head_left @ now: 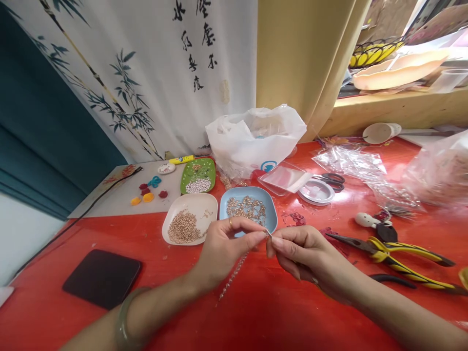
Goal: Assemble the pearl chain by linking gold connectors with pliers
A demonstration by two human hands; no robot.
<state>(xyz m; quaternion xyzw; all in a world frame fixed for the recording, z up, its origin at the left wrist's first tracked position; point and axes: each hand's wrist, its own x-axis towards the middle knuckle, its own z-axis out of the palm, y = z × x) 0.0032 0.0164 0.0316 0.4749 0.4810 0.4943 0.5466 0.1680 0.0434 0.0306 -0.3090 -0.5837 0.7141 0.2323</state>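
My left hand (230,248) and my right hand (310,253) meet fingertip to fingertip over the red table. A small silvery metal piece (268,233) shows between them, with my right thumb and fingers pinched on it; its exact kind is too small to tell. Below my left fingers a strand of clear beads (234,278) hangs down toward the tabletop, pinched at its upper end. Just behind the hands are a blue tray (275,214) of gold-coloured links and a cream tray (167,234) of small gold beads.
To the right lie yellow-and-black pliers (402,258), scissors (331,181) and a white spool (316,191). A green tray (183,180) and a white plastic bag (237,136) stand at the back. A black flat pad (102,278) is on the left, near a cable (91,204).
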